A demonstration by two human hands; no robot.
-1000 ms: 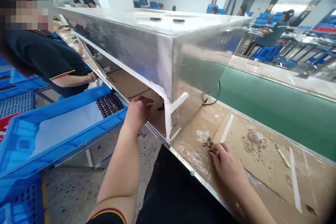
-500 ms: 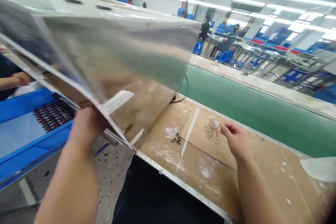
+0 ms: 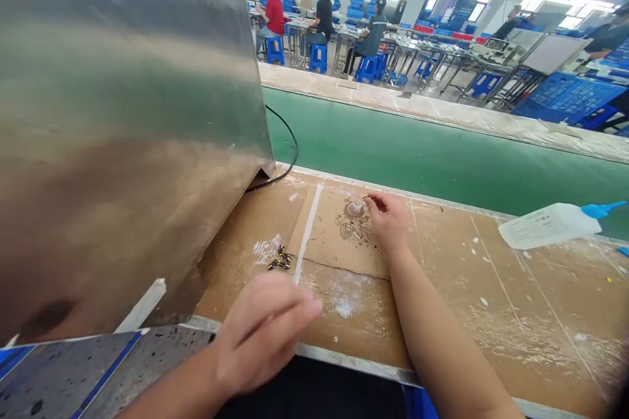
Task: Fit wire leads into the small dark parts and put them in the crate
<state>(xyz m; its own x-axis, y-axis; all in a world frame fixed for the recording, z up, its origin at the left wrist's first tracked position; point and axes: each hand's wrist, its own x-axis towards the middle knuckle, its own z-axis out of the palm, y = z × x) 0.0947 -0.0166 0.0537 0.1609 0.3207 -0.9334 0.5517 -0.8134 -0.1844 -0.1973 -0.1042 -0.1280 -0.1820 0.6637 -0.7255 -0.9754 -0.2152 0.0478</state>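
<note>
My right hand (image 3: pixel 389 219) is over the cardboard-covered bench, thumb and finger pinched. A tiny dark tip shows at the fingertips, too small to name. Just left of it a small clear round lump or dish (image 3: pixel 354 208) sits among wet spots and dark bits on the cardboard (image 3: pixel 339 236). My left hand (image 3: pixel 268 327), slightly blurred, hangs above the bench's near edge with its fingers curled together; what it holds, if anything, is hidden. Beyond it lies a small pile of black-and-yellow parts (image 3: pixel 280 258), beside a strip of white tape (image 3: pixel 309 229).
A large metal housing (image 3: pixel 132 124) fills the left, with a black cable (image 3: pixel 295 144) behind it. A green conveyor belt (image 3: pixel 393 144) runs along the far side. A white squeeze bottle with a blue nozzle (image 3: pixel 550 226) lies at right. Several people sit at distant tables.
My left hand has come out from the metal housing's opening at left to above the bench edge. The view has turned right, bringing the bottle fully in. My right hand stays by the clear lump.
</note>
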